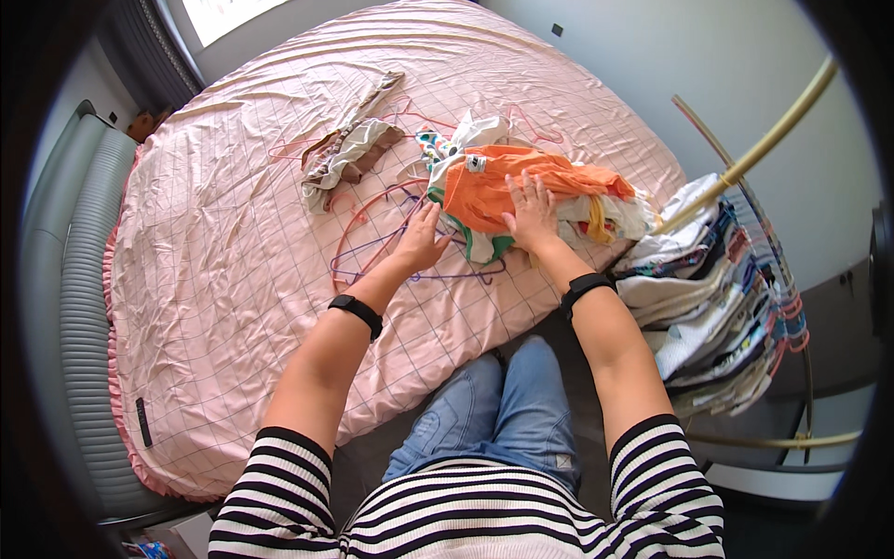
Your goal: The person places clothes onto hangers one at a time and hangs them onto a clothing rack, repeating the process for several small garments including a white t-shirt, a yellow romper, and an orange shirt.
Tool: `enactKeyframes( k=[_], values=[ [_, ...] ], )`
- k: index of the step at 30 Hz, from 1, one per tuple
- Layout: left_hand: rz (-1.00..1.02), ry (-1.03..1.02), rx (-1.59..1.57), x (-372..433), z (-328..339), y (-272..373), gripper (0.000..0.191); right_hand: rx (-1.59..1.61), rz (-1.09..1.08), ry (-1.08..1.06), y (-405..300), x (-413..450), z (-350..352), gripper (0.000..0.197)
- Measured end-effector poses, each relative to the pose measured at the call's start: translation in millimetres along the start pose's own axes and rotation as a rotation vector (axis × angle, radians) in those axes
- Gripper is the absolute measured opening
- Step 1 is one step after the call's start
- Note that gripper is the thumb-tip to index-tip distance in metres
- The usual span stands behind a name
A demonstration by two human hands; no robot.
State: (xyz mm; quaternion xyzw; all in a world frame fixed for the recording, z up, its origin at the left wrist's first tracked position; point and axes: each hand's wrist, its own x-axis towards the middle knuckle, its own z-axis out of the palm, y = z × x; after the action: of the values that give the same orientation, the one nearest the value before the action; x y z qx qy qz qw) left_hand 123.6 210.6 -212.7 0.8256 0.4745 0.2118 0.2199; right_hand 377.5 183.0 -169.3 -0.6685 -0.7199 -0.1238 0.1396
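Note:
An orange garment (482,189) lies on top of a small pile of clothes on the bed. My right hand (534,213) rests on it with the fingers spread. Beside the pile's left edge is my left hand (422,241), fingers apart and nothing held, over several plastic hangers. Under the orange cloth a white garment with green trim (482,248) shows, and a white piece with coloured dots (434,145) sticks out behind. A purple hanger (447,277) and a large red-pink hanger (340,244) lie partly beneath my left hand.
The pink checked bed sheet (230,314) spreads before me. A brown and white garment (356,150) lies farther back, near pink hangers (534,129). On my right, a gold-coloured clothes rack (761,140) holds many hung clothes (698,300). A black remote control (143,423) lies at the left.

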Motion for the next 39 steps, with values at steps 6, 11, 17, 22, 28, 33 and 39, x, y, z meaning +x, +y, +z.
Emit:
enactKeyframes(
  k=[6,11,17,22,28,33,39],
  values=[
    [-0.466,0.02,-0.77,68,32,22,0.074,0.192,-0.117,0.035,43,41,17,0.016],
    [-0.77,-0.023,-1.09,54,7,53,0.058,0.447,-0.343,0.031,14,6,-35,0.007],
    [-0.213,-0.22,-0.866,-39,6,27,0.024,0.616,-0.515,-0.051,-14,-43,-73,0.032],
    [0.382,-0.169,-0.31,-132,-46,108,0.025,0.302,-0.424,-0.117,-33,-76,-88,0.104],
    [0.249,-0.25,-0.25,-236,-132,121,0.03,0.583,-0.767,-0.422,-128,-122,-107,0.094],
    [0.076,-0.166,-0.137,-293,-192,100,0.021,0.908,-0.921,-0.278,-206,-143,-134,0.028],
    [-0.191,-0.164,0.715,-323,-174,31,0.025,0.6,-0.929,-0.121,-197,-140,-117,0.028]
  ],
)
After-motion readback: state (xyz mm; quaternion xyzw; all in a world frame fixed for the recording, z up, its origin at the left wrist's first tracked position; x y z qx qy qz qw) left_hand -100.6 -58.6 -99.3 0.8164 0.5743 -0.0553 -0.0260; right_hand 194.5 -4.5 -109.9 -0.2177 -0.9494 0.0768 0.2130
